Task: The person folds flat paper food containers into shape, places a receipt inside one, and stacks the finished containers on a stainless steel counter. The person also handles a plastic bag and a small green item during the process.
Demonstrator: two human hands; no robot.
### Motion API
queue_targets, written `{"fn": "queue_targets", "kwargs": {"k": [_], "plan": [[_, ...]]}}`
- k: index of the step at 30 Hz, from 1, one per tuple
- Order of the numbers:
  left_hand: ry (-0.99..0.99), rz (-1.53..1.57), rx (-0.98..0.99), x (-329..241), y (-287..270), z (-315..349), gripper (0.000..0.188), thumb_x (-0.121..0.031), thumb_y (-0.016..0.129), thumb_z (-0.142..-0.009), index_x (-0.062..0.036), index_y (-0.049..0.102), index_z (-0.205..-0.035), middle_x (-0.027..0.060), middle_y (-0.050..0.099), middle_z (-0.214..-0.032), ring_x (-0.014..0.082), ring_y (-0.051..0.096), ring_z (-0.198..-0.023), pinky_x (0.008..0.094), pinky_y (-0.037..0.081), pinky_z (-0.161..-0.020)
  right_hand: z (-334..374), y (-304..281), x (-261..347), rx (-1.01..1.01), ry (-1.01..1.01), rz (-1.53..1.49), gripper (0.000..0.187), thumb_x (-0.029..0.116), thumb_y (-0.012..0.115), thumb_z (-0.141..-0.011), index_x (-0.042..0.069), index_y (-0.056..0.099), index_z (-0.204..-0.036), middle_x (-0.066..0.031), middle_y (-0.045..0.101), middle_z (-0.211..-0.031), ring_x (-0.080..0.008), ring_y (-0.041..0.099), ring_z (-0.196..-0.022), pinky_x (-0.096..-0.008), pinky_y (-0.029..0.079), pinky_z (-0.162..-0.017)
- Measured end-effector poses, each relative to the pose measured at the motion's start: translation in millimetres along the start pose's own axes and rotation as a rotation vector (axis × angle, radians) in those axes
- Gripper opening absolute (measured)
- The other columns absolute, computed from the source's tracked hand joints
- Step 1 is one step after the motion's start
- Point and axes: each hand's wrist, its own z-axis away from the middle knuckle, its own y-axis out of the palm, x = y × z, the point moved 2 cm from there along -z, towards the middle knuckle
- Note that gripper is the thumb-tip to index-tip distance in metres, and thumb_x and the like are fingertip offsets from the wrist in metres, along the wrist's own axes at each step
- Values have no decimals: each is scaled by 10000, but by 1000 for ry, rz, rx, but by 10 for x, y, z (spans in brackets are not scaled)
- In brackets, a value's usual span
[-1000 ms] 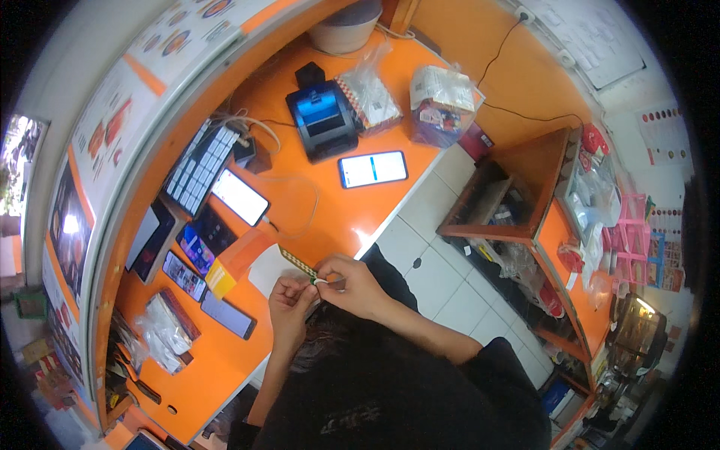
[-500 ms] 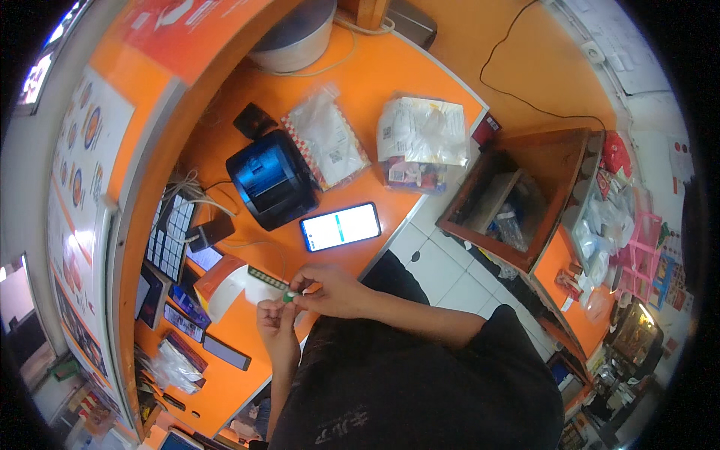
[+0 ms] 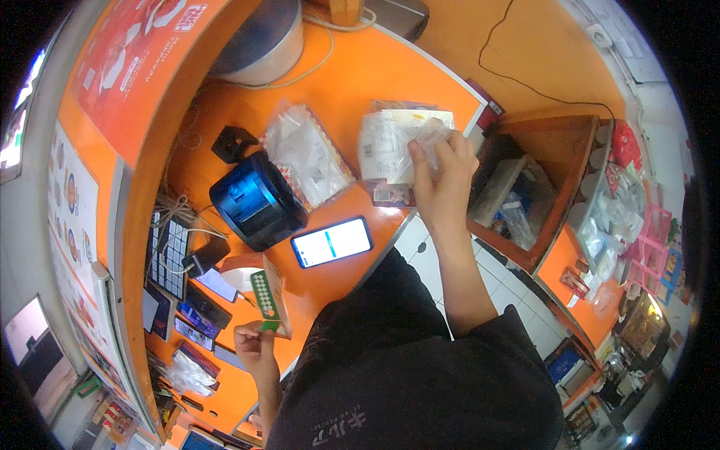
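Note:
A green strip with rows of pale spots [image 3: 264, 292] stands up from my left hand [image 3: 256, 343], pinched at its lower end between thumb and fingers. What the strip is, I cannot make out. My right hand [image 3: 444, 169] reaches over the far right of the orange counter. Its thumb and fingers close on the clear plastic of a bagged paper package [image 3: 386, 142], which still lies on the counter. Between the hands, a phone with a lit screen [image 3: 331, 241] lies face up.
A black and blue printer [image 3: 259, 201] stands left of a plastic-wrapped checkered packet [image 3: 309, 161]. Several phones and a keypad [image 3: 169, 255] with cables crowd the left. An orange and white paper container [image 3: 238, 276] sits behind the strip. An open wooden box [image 3: 536, 202] stands at right.
My right hand has left the strip and moved far right onto the bagged package, gripping its plastic. My left hand has shifted slightly left and down, with the strip tilted more upright.

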Motion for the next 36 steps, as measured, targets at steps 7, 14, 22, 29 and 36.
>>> {"fn": "queue_targets", "kwargs": {"k": [7, 14, 22, 29, 36], "plan": [[223, -654, 424, -664, 615, -192, 256, 87, 597, -889, -4, 513, -1114, 198, 601, -1078, 291, 654, -903, 362, 550, -802, -160, -65, -87, -82, 313, -780, 227, 215, 546, -1033, 25, 667, -1000, -86, 698, -923, -167, 655, -815, -310, 508, -773], [250, -563, 834, -698, 1680, -605, 290, -25, 583, -881, -18, 508, -1161, 231, 597, -1026, 424, 626, -920, 462, 513, -785, -220, -670, 422, 82, -149, -814, 171, 126, 554, -990, 31, 644, -880, -63, 665, -815, -177, 614, -709, -312, 498, -688], [206, -600, 1047, -658, 1618, -538, 337, -186, 608, -919, -11, 584, -1205, 269, 653, -1102, 445, 626, -1029, 498, 503, -862, 307, -855, 973, 303, -692, -579, 303, 168, 753, -674, 167, 683, -968, -22, 587, -905, -207, 603, -813, -409, 350, -776], [92, -636, 1000, -421, 1323, -318, 384, -188, 632, -897, -54, 613, -1256, 220, 646, -1229, 372, 610, -1158, 449, 477, -986, 723, -784, 1040, 315, -749, -615, 225, 230, 807, -700, 210, 706, -900, 15, 383, -917, -167, 544, -856, -386, 305, -792], [309, -562, 871, -262, 1279, -201, 348, -183, 638, -913, -45, 609, -1231, 230, 663, -1131, 417, 634, -1047, 486, 516, -889, 682, -921, 1091, 305, -906, -666, 159, 291, 771, -812, 190, 688, -902, 4, 334, -921, -161, 527, -824, -388, 308, -776]]}}
